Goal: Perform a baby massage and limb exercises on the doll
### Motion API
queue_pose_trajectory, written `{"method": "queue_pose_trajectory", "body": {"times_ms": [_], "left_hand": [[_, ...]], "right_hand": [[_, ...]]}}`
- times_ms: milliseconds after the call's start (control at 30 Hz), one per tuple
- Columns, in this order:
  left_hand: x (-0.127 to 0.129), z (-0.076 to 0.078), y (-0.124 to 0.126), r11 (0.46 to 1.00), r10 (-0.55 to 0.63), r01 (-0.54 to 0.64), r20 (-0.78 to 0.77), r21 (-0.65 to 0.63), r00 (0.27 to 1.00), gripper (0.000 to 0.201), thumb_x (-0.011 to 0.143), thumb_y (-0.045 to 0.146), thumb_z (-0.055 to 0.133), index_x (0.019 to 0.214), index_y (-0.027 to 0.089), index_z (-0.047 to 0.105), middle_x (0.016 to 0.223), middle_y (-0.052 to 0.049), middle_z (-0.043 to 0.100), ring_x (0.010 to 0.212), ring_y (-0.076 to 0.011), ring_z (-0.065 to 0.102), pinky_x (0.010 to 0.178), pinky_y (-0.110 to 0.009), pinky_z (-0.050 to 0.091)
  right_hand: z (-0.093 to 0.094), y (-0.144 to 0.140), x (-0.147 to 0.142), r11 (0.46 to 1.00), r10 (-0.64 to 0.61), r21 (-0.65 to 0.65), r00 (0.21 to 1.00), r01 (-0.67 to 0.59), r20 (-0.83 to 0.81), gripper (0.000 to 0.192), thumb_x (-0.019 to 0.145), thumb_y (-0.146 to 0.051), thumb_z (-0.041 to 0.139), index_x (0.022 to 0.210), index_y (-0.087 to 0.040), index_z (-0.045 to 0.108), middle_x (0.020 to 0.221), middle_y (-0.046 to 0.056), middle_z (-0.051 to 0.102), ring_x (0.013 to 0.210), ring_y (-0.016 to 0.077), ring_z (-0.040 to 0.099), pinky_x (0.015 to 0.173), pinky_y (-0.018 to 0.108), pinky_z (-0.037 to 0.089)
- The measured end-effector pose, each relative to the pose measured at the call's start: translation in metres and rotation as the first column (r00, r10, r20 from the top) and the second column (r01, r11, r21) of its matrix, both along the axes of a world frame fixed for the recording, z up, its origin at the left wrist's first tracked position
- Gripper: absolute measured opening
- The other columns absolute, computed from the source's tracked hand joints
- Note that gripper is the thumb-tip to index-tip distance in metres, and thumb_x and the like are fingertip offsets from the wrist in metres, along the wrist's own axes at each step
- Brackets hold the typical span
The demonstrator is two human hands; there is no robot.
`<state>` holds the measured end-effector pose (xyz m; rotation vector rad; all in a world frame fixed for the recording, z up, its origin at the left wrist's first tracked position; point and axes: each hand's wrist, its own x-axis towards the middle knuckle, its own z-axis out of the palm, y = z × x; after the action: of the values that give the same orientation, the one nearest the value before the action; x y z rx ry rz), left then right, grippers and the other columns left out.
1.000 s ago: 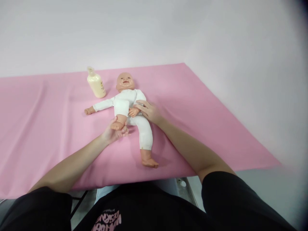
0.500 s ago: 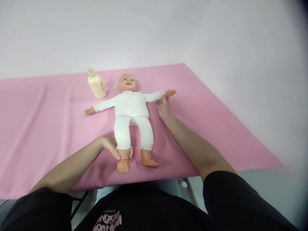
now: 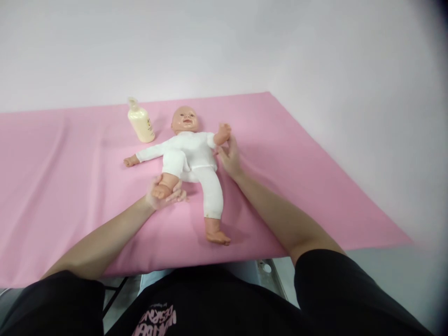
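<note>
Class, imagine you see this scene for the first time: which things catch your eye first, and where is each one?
A baby doll in a white suit lies face up in the middle of the pink cloth. The left hand cups one of its feet with the knee bent up, while the right hand holds the doll's arm raised at the wrist. A cream bottle stands beside the doll's head, toward the wall.

A peach-skinned doll (image 3: 191, 151) in a plain white suit lies on a plain pink cloth (image 3: 70, 186), beside a cream bottle (image 3: 140, 122), against a pale wall (image 3: 224, 46).
</note>
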<state>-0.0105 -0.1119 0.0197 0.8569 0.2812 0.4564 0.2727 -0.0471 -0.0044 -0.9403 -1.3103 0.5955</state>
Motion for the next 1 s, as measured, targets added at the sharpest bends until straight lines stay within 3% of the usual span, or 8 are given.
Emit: {"method": "queue_pose_trajectory", "body": {"times_ms": [167,300,433,533,633,833,933,1000], "left_hand": [[0.011,0.018,-0.006,0.93,0.295,-0.316,-0.132,-0.187,0.946,0.068,0.094,0.075,0.026,0.063,0.022,0.052,0.041,0.002,0.033,0.053,-0.0202,0.047,0.067,-0.036,0.052],[0.016,0.02,-0.007,0.929,0.293,-0.322,-0.168,-0.183,0.941,0.069,0.097,0.073,0.028,0.066,0.018,0.057,0.045,0.002,0.037,0.053,-0.0186,0.049,0.069,-0.034,0.052],[0.014,0.015,-0.005,0.957,0.249,-0.267,-0.15,-0.11,0.957,0.06,0.092,0.072,0.044,0.073,0.017,0.058,0.049,0.002,0.042,0.055,-0.0179,0.051,0.07,-0.034,0.052],[0.009,0.011,-0.005,0.99,0.135,-0.139,-0.122,-0.029,0.983,0.056,0.082,0.073,0.059,0.077,0.018,0.057,0.051,0.002,0.046,0.058,-0.0192,0.054,0.073,-0.038,0.052],[0.001,0.005,-0.007,0.992,-0.111,0.116,-0.093,0.051,0.989,0.061,0.068,0.078,0.069,0.078,0.019,0.057,0.054,-0.002,0.055,0.064,-0.023,0.059,0.079,-0.046,0.054],[-0.008,0.007,-0.003,0.782,-0.598,0.621,-0.215,0.051,0.772,0.06,0.052,0.069,0.083,0.081,0.021,0.064,0.066,-0.009,0.068,0.08,-0.0336,0.07,0.085,-0.051,0.056],[-0.007,0.016,-0.004,0.716,-0.632,0.693,-0.35,0.078,0.692,0.046,0.052,0.048,0.093,0.08,0.02,0.07,0.078,-0.01,0.073,0.087,-0.0341,0.072,0.082,-0.042,0.059],[-0.006,0.019,-0.008,0.831,-0.484,0.548,-0.356,0.1,0.799,0.041,0.053,0.038,0.096,0.082,0.018,0.074,0.079,-0.008,0.073,0.082,-0.0321,0.073,0.075,-0.038,0.06]], "right_hand": [[0.005,-0.013,-0.009,0.968,0.046,0.191,0.863,-0.164,0.503,0.04,0.099,-0.049,0.055,0.13,-0.025,0.061,0.132,0.012,0.065,0.129,0.0285,0.06,0.112,0.05,0.052],[0.008,-0.015,-0.008,0.957,0.023,0.199,0.739,-0.212,0.674,0.035,0.104,-0.038,0.045,0.132,-0.025,0.062,0.133,0.011,0.065,0.13,0.0267,0.06,0.114,0.048,0.051],[0.009,-0.015,-0.008,0.959,0.031,0.181,0.711,-0.22,0.702,0.035,0.104,-0.035,0.044,0.132,-0.026,0.063,0.133,0.011,0.064,0.129,0.0259,0.06,0.112,0.047,0.052],[0.004,-0.012,-0.007,0.96,0.044,0.19,0.78,-0.207,0.625,0.034,0.102,-0.041,0.049,0.131,-0.026,0.062,0.132,0.011,0.064,0.129,0.027,0.06,0.112,0.048,0.052],[-0.005,-0.003,-0.003,0.976,0.032,0.18,0.905,-0.119,0.424,0.044,0.098,-0.051,0.056,0.135,-0.027,0.055,0.131,0.011,0.063,0.12,0.0271,0.064,0.102,0.048,0.058],[-0.022,0.024,0.017,0.993,-0.117,-0.009,0.989,0.117,-0.091,0.064,0.09,-0.066,0.059,0.141,-0.033,0.04,0.14,0.011,0.056,0.104,0.0236,0.071,0.078,0.04,0.065],[-0.026,0.033,0.029,0.966,-0.211,-0.213,0.929,0.149,-0.305,0.057,0.091,-0.062,0.057,0.136,-0.031,0.04,0.131,0.01,0.061,0.095,0.0227,0.073,0.079,0.043,0.065],[-0.028,0.036,0.034,0.929,-0.274,-0.349,0.865,0.124,-0.421,0.042,0.094,-0.055,0.054,0.127,-0.03,0.045,0.12,0.008,0.065,0.084,0.0197,0.073,0.08,0.043,0.064]]}}
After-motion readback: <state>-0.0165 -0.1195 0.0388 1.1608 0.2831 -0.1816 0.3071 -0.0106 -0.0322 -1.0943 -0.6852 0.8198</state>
